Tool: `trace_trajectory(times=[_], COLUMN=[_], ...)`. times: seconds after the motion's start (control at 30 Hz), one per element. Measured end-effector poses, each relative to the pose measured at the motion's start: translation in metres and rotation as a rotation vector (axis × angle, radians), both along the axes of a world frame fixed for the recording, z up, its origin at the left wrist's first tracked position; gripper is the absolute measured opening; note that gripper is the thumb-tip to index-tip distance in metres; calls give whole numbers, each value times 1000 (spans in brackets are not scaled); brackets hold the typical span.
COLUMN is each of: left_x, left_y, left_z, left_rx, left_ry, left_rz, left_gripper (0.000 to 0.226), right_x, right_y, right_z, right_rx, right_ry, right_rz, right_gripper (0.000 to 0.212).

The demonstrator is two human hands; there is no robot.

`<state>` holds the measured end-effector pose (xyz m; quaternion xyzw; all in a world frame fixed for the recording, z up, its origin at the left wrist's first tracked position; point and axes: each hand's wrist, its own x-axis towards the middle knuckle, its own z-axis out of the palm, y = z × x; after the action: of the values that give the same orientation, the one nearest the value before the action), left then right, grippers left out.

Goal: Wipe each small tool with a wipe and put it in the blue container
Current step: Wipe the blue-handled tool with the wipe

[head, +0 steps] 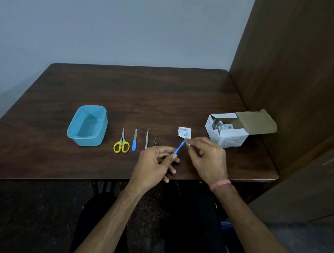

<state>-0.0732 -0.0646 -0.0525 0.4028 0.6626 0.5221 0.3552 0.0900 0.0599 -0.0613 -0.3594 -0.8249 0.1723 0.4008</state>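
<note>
Holding a thin blue plastic tool point(179, 148) by its lower end, the left hand point(156, 165) pinches it between thumb and fingers, just above the near edge of the dark brown wooden table point(124, 92). The right hand point(207, 155) pinches a small white wipe point(187, 142) around the top end of that tool. So the rubbing step looks to be in hand.

This tool looks very light and stiff, and smooth, so it could slip. A firm pinch near one end seems best, while the wipe slides along the other end. Then the grip could swap ends so the whole tool gets clean.

Four more tools lie in a row on the table: yellow-handled scissors point(121, 144), a metal file with a blue handle point(134, 143), thin metal tweezers point(146, 142) and a small dark pointed tool point(155, 142). The scissors and the pointed tool look sharp, so handles are the safe place to hold.

The light blue plastic container point(88, 126) sits well to the left and looks empty. A torn white wipe packet point(184, 132) lies beside the hands, and an open white cardboard box of packets point(227, 131) stands to the right.
</note>
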Motion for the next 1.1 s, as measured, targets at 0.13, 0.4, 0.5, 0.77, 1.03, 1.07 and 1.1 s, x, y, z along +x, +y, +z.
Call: trace_trajectory(times=[0.13,0.4,0.5,0.77,1.03,1.07,1.1], left_x=[0,-1,-1,0,0,0,0], left_y=[0,0,0,1,-1,-1,-1], left_z=[0,-2,-3,-2,0,0,0], left_rx=[-3,-4,-1,-5,-5,-6,-6], left_ry=[5,0,6,3,2,3,5], left_rz=[4,9,3,12,9,11,11], left_gripper=[26,29,29,29,28,28,28], right_x=[0,1,1,1,1,1,0], right_y=[-1,-1,-1,-1,-4,-5,-4], right_z=[-1,0,0,0,3,3,4], right_rx=[1,9,14,-25,-8,-8,-18], right_ry=[-31,-23,-29,-5,-17,-24,-19], right_rz=[18,26,42,29,55,54,30], right_gripper=[26,27,27,27,28,27,26])
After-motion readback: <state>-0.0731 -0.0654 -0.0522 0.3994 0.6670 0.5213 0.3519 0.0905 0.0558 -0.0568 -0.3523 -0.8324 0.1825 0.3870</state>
